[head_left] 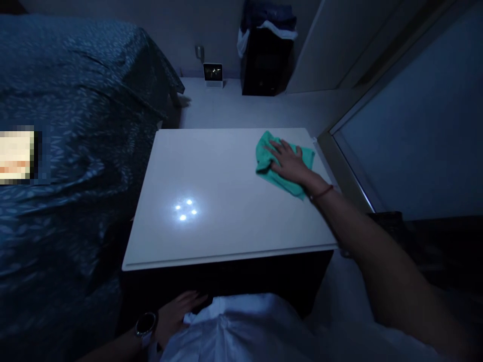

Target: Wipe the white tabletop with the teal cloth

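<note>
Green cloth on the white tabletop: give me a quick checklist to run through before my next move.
Right hand flat on the green cloth: ok.
Cloth lying fully on the white tabletop, not over its edge: ok.
Left hand away from the cloth, below the tabletop's near edge: ok.
Wristwatch on the left wrist off the tabletop: ok.
Tabletop dry: cannot tell, the light is dim and a lamp glare shows on it.
Dark bed cover not touching the tabletop: cannot tell.
</note>
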Tool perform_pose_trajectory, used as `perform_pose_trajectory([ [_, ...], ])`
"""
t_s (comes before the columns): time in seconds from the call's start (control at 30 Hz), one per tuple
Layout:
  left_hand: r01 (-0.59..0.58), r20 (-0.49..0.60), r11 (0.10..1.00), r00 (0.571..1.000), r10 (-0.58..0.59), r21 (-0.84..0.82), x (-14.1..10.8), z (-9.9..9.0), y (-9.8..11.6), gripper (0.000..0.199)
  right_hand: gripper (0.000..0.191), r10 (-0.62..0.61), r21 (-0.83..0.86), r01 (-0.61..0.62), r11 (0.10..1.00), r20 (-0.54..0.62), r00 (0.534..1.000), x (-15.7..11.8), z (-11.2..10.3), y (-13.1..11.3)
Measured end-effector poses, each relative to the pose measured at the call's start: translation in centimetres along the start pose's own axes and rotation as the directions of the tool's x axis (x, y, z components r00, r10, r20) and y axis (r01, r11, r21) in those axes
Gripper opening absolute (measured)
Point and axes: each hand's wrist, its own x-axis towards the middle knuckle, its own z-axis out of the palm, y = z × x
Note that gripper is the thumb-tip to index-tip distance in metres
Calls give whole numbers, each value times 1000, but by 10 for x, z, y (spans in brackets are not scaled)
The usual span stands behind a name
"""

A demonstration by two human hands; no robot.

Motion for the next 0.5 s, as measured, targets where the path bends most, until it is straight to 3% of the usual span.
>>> perform_pose_trajectory([
  [0.13, 4, -37, 1000, 999, -4, -1, -2, -4, 6, 118, 76, 184, 50, -184, 982, 0, 983, 66, -14, 13],
  [0.23, 7, -78, 1000, 997, -8, -11, -3, -8, 11, 113, 77, 215, 51, -214, 975, -8, 977, 75, -14, 13],
  [0.3, -37, -113, 999, 993, 37, 6, -2, -9, 11, 114, 78, 170, 25, -169, 985, -24, 985, 59, -8, 11],
  [0.37, -101, -124, 994, 987, 104, 28, 1, -9, 8, 115, 78, 93, -16, -94, 995, -38, 995, 26, 1, 8],
  [0.5, -138, -174, 988, 974, 147, 64, 4, -6, 1, 121, 77, -81, -72, 76, 995, -64, 995, -77, 22, 1],
])
